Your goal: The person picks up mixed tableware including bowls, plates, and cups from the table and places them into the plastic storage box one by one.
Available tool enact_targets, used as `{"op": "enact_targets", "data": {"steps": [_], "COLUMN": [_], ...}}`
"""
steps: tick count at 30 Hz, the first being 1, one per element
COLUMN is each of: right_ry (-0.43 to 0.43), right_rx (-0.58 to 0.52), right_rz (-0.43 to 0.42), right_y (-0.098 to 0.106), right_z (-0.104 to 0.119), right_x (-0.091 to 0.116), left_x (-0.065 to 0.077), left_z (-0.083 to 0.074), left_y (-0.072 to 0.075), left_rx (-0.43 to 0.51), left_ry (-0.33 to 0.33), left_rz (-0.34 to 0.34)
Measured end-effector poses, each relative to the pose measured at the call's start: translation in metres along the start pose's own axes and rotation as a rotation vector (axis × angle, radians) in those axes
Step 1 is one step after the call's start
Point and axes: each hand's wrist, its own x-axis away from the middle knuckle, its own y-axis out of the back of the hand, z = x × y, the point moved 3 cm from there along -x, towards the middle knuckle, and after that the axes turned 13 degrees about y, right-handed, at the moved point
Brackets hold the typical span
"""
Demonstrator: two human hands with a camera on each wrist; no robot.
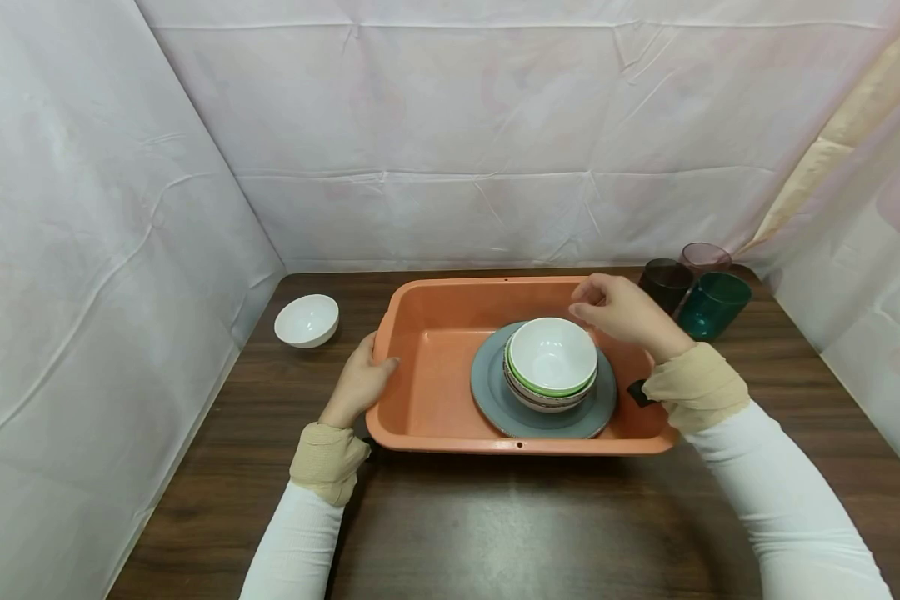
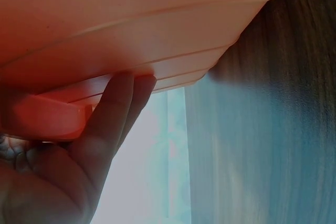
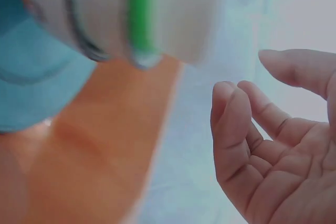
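Orange basin (image 1: 437,379) is gripped at left by the left hand (image 1: 359,381), presumably for steadiness; nothing is held by the relaxed right hand (image 1: 619,312).

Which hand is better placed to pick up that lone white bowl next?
Probably the left hand: it is nearer the lone white bowl, though it grips the orange basin. The right hand is empty but farther off, beyond the bowl stack.

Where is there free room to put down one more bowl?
Bare table lies in front of the orange tub. Inside the tub, free floor lies left of the gray plate. Crowded: that plate, under stacked bowls, and the back right, where three cups cluster.
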Motion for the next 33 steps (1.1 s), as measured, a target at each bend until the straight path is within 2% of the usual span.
{"op": "enact_targets", "data": {"steps": [3, 7, 10, 14, 22, 27, 33], "right_ry": [-0.006, 0.019, 0.018, -0.02, -0.055, -0.085, -0.139], "right_rx": [-0.026, 0.008, 0.045, 0.042, 0.034, 0.031, -0.029], "right_rz": [-0.039, -0.08, -0.087, -0.089, -0.081, -0.082, -0.089], "right_y": [0.014, 0.031, 0.041, 0.048, 0.03, 0.013, -0.005], "right_z": [0.005, 0.008, 0.002, -0.014, -0.049, -0.064, -0.076], "right_x": [0.008, 0.025, 0.037, 0.051, 0.07, 0.073, 0.074], "left_x": [0.0, 0.0, 0.0, 0.0, 0.0, 0.001, 0.002], "left_z": [0.0, 0.0, 0.001, 0.001, 0.001, 0.001, 0.0], "left_y": [0.0, 0.0, 0.0, -0.001, -0.001, -0.001, -0.001], "left_rx": [0.003, -0.004, -0.008, -0.006, -0.001, 0.005, 0.005], "left_ry": [0.0, -0.001, -0.001, 0.0, -0.006, -0.009, -0.006], "left_rz": [0.001, 0.001, -0.002, -0.001, -0.006, -0.002, 0.0]}}
